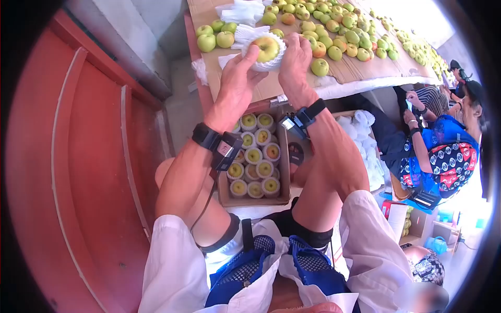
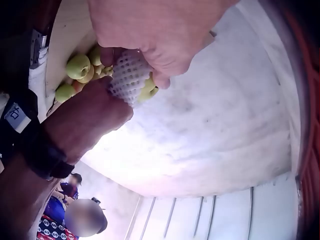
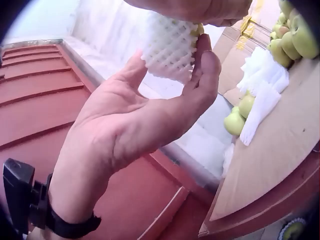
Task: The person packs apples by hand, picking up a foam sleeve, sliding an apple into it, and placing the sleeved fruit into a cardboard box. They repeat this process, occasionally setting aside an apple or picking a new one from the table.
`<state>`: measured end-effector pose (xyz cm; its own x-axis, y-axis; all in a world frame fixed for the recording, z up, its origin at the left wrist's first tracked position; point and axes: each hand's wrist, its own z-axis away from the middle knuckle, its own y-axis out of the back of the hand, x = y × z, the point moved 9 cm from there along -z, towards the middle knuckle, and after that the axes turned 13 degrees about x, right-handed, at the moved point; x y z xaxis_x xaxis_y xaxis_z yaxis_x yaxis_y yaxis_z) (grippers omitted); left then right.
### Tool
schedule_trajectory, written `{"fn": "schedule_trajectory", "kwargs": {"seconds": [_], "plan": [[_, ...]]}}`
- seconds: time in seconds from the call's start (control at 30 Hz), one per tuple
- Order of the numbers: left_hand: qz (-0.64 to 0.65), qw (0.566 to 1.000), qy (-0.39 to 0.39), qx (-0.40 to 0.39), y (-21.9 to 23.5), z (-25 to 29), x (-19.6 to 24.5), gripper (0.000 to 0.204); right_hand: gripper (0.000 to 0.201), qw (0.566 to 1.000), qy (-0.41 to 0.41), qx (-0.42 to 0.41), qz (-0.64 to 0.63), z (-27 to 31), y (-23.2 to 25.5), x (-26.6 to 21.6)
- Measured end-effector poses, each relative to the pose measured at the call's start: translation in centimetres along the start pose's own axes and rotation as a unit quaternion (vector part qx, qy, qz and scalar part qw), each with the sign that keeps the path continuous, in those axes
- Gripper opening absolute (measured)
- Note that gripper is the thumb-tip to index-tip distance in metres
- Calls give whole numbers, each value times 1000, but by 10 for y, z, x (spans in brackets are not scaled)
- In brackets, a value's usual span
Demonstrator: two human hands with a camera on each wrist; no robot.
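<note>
A yellow-green apple (image 1: 267,48) sits in a white foam net (image 1: 271,64), held up over the near edge of the cardboard-covered table. The left hand (image 1: 237,81) grips it from the left, thumb against the apple. On the other side, the right hand (image 1: 296,62) has curled fingers at the net's edge. In the left wrist view the net (image 2: 129,77) lies between the left hand (image 2: 155,32) and the right hand (image 2: 92,115). The right wrist view shows the left hand (image 3: 135,117) around the net (image 3: 170,47), with the right hand (image 3: 200,9) above, its fingertips partly hidden.
Many loose apples (image 1: 352,36) and some empty foam nets (image 1: 241,12) lie on the table (image 1: 229,73). Below stands a carton (image 1: 284,180) of netted apples, with a box of white foam nets (image 1: 360,130) to its right. People sit at the right; a red door (image 1: 88,156) is left.
</note>
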<state>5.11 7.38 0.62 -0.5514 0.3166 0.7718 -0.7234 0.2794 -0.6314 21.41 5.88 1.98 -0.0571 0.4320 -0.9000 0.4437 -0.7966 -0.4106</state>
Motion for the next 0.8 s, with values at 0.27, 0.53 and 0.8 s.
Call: {"fn": "schedule_trajectory", "kwargs": {"seconds": [0.27, 0.53, 0.8], "plan": [[41, 999, 12, 10, -6, 4, -1, 53, 33, 998, -40, 10, -48, -7, 1, 5], [-43, 999, -21, 12, 16, -3, 17, 46, 25, 972, 117, -173, 110, 5, -17, -17], [-244, 965, -93, 21, 47, -12, 31, 40, 48, 885, 109, -365, 269, 37, -29, -37]]}}
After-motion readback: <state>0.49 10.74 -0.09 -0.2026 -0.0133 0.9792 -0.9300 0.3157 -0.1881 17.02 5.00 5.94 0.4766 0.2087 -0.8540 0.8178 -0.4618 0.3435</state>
